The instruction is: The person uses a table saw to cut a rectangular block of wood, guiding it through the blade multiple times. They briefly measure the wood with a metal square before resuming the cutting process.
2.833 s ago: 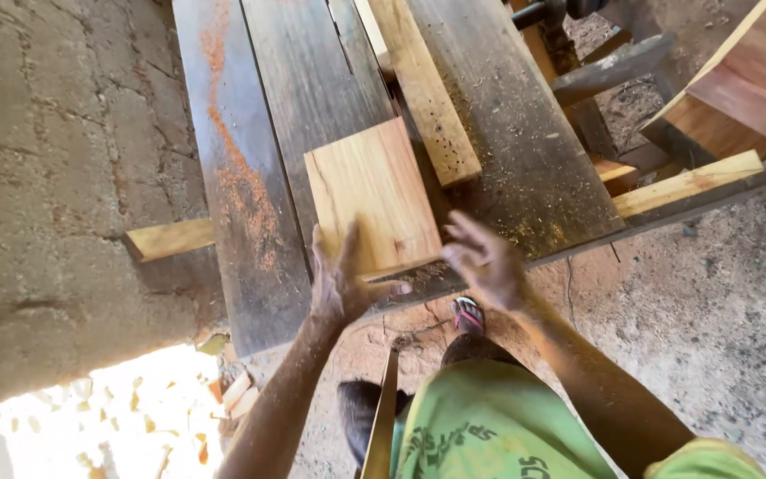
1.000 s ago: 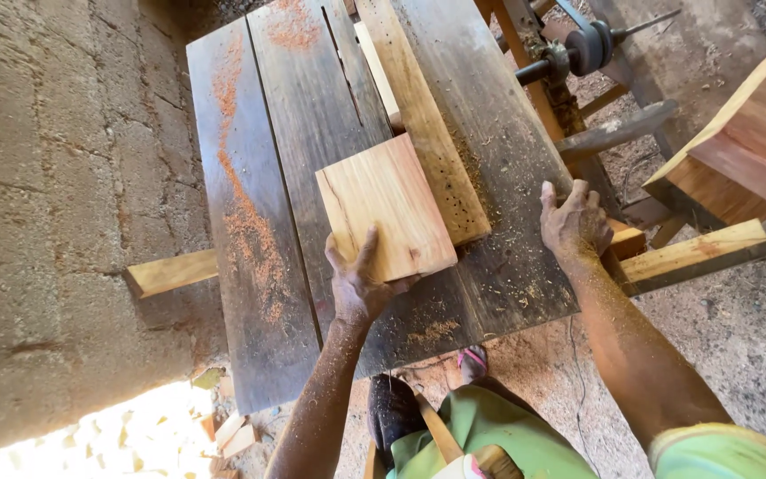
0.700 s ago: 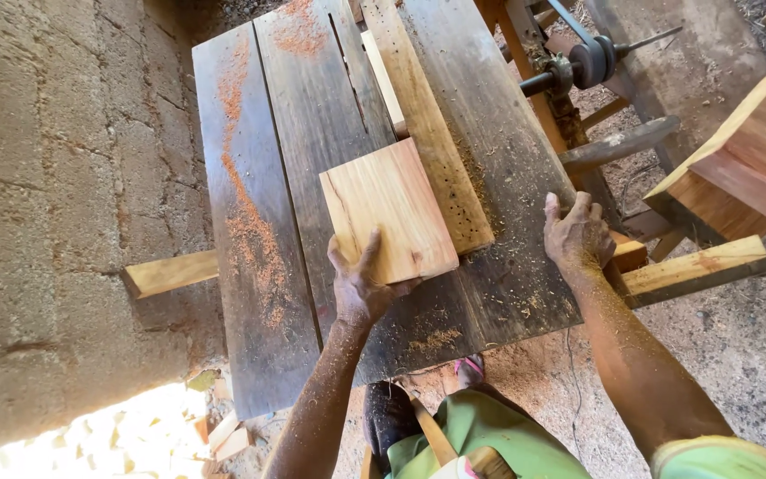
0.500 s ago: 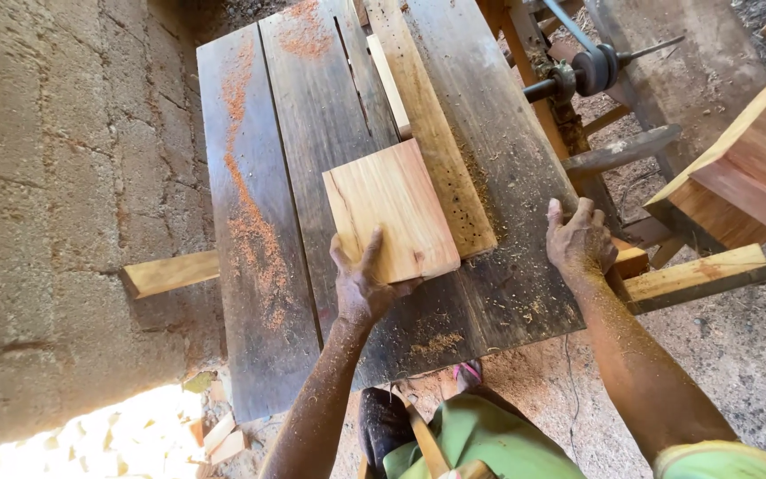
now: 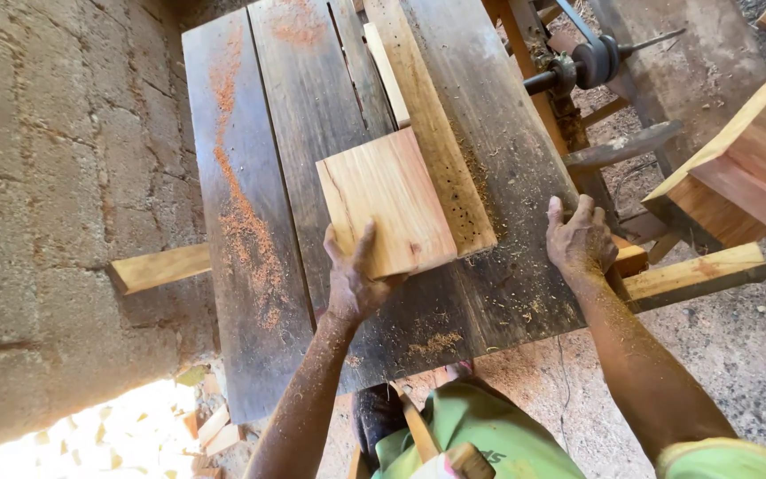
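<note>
The pale wood block (image 5: 389, 202) is lying flat on the dark plank table (image 5: 294, 115), its right edge touching the long fence board (image 5: 432, 133). My left hand (image 5: 352, 282) is pressing its near edge, fingers spread up onto the face, thumb pointing far-left, forearm reaching straight in from near. My right hand (image 5: 581, 241) is resting palm-down at the table's right edge, fingers loosely curled, holding nothing. Orange sawdust (image 5: 239, 213) is streaking the left planks.

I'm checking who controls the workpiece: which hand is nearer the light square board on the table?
Left. The left hand touches the square board at its near edge; the right hand rests apart, at the table's right edge.
</note>
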